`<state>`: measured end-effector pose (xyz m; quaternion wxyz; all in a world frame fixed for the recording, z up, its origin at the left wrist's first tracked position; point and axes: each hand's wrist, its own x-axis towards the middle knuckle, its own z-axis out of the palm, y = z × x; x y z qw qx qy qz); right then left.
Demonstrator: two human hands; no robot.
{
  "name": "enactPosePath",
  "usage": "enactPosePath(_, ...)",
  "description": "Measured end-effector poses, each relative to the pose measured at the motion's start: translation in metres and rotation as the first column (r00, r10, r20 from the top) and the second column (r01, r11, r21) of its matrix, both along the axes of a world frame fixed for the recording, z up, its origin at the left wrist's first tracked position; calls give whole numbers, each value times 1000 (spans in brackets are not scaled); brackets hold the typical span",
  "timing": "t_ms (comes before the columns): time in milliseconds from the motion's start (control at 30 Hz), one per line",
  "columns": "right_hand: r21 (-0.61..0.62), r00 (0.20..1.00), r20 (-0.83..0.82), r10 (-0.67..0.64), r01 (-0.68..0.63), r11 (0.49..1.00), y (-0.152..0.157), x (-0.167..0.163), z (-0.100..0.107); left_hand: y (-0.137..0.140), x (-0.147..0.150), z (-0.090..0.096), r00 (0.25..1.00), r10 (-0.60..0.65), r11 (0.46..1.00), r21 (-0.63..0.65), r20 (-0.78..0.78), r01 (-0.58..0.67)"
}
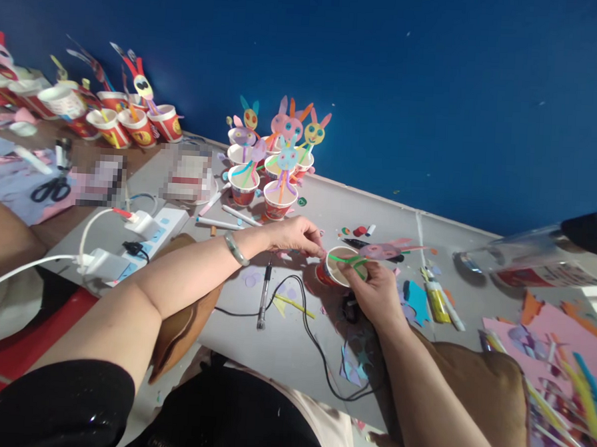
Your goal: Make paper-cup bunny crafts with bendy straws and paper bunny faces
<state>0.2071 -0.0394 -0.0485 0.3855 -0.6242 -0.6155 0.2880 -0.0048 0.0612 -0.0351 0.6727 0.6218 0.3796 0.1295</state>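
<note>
A red and white paper cup (320, 276) stands tilted in front of me on the table. Green strips (344, 258) lie across its mouth, and a pink paper rabbit head (384, 250) leans out over the far right rim. My right hand (378, 288) grips the cup's right side, its thumb over the rim by the strips. At the left rim, my left hand (298, 235) is closed in a pinch; a small pink bit shows near the fingertips, but what they hold is unclear.
Finished rabbit cups (277, 199) stand by the blue wall. A pen (265, 295), a black cable (304, 310) and paper scraps lie nearer. To the left are a power strip (160, 233) and scissors (53, 189); to the right, a glue tube (437, 301) and clear bottle (522, 255).
</note>
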Motion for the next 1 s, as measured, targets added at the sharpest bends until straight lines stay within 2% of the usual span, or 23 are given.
enactPosePath(433, -12, 1000, -7, 17, -17, 1000, 1, 0, 1, 0, -1, 1, 999, -43, 993, 112, 31, 39)
enactPosePath(600, -24, 1000, -1, 14, -14, 1000, 0, 0, 1, -1, -3, 5, 995, -91, 989, 110, -49, 96)
enactPosePath(800, -18, 1000, -2, 29, -29, 999, 0, 2, -1, -4, -1, 15, 997, -77, 990, 115, 3, 76)
enactPosePath(1000, -33, 1000, 10, 23, -23, 999, 0, 3, -3, -4, -1, 15, 996, -84, 980, 182, 6, 81)
